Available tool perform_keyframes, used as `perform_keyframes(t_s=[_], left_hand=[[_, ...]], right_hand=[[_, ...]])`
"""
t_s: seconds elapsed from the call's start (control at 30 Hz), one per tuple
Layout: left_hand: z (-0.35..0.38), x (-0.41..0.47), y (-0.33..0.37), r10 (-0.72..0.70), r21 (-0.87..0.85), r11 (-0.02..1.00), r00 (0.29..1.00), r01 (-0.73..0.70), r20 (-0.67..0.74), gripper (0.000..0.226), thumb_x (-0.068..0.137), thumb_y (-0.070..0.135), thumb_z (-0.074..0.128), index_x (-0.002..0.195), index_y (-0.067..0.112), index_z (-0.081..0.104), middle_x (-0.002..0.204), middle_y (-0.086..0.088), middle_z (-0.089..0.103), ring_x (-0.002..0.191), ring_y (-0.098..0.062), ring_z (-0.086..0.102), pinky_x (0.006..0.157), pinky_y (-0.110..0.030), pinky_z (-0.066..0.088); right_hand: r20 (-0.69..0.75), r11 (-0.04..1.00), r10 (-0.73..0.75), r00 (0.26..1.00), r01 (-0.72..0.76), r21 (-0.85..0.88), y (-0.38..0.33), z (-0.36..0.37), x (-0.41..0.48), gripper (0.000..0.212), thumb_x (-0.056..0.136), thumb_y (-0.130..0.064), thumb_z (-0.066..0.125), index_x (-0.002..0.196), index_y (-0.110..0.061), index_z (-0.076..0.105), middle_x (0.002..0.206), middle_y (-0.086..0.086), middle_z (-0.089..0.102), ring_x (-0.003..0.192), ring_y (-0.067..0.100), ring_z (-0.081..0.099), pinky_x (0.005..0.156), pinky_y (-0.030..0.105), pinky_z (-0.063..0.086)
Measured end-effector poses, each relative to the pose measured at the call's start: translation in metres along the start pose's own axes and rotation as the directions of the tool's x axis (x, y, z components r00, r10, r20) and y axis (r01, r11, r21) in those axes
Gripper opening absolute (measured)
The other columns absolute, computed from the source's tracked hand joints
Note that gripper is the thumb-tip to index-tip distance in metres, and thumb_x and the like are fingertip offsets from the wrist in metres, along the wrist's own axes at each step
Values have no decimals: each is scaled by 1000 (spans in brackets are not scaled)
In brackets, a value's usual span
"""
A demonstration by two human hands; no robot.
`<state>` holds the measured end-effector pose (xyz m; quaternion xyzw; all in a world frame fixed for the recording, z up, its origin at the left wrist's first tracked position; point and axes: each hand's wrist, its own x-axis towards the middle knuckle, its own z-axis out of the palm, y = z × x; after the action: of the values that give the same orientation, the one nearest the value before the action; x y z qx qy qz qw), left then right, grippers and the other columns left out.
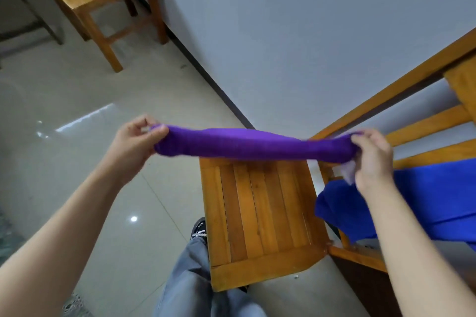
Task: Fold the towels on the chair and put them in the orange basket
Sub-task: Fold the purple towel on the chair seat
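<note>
Purple towel (253, 145) stretched left-to-right

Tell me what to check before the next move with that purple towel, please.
1. Left hand grip on purple towel end: ok, pinched.
2. Right hand grip on other end: ok.
3. Towel spread flat: not ok, bunched into a band.
4. Chair seat beneath to lay it on: ok.
5. Blue towel waiting at right: ok, unfolded.
6. Orange basket within reach: cannot tell, out of view.
</note>
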<state>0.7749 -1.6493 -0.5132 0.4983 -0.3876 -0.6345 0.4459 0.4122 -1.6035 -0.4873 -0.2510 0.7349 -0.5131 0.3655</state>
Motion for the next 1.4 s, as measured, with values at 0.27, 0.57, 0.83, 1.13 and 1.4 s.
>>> perform_keyframes(t_s=[0.27, 0.57, 0.83, 1.13, 1.4], left_hand=[[-14, -76, -170, -467, 245, 832, 867, 497, -175, 22, 86, 4, 61, 68, 8, 49, 48, 4, 59, 45, -5, 51, 48, -12, 40], [-8, -90, -194, -530, 295, 771, 826, 564, -193, 14, 86, 6, 62, 73, 6, 58, 65, -7, 66, 65, -21, 54, 63, -24, 45], [10, -36, -184, -438, 338, 800, 868, 496, -235, 12, 88, 9, 60, 78, 16, 62, 74, -3, 65, 69, -14, 54, 65, -25, 42], [18, 17, -202, -363, 427, 761, 866, 489, -344, 7, 87, 13, 62, 91, 7, 63, 74, -3, 62, 69, -12, 56, 62, -23, 42], [22, 55, -230, -327, 534, 681, 861, 501, -390, 29, 87, 21, 63, 113, 8, 61, 93, -2, 56, 78, -25, 55, 77, -35, 47]], right_hand=[[-151, 828, 358, 921, -388, -405, 180, -41, -47, 7, 87, -1, 52, 90, -8, 55, 95, 14, 58, 90, 31, 55, 69, 26, 40], [-112, 733, 417, 902, -407, -546, 214, -57, -51, 12, 92, -2, 49, 102, 0, 54, 94, 12, 55, 90, 26, 52, 75, 30, 38], [-181, 740, 308, 934, -355, -571, 212, -35, -31, 17, 95, -6, 45, 108, 3, 51, 96, 9, 51, 88, 22, 48, 75, 29, 39], [-232, 705, 209, 950, -311, -638, 223, -6, 2, 14, 97, -13, 42, 107, -7, 51, 96, 7, 53, 84, 18, 51, 68, 29, 41], [-309, 627, 272, 911, -412, -661, 240, 16, 22, 37, 95, -10, 48, 131, -8, 43, 131, 17, 50, 118, 32, 52, 89, 39, 48]])
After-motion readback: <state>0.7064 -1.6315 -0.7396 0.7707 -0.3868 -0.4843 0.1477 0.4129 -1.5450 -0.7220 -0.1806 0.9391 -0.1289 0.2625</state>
